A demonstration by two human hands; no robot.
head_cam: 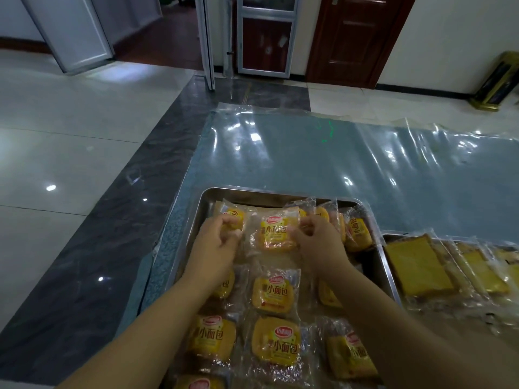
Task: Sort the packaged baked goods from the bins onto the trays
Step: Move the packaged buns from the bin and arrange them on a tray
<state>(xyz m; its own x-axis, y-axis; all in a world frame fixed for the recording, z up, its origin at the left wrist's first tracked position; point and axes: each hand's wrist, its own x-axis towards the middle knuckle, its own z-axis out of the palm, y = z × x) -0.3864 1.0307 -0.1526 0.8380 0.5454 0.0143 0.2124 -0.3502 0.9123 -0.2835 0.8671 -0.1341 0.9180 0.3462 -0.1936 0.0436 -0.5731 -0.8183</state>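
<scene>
Here, low in the frame, yellow bread packets in clear wrappers (276, 342) lie in rows on a rectangular steel tray (196, 217). Just above them the left hand (220, 245) and the right hand (318, 244) reach into the tray's far row. Their curled fingers pinch the side edges of the middle packet (276, 234). At right, a second steel tray (389, 248) holds wrapped yellow cake slices (415, 265). Beyond lies a clear plastic sheet (309, 153), and a dark brown door (354, 37) stands at the top.
</scene>
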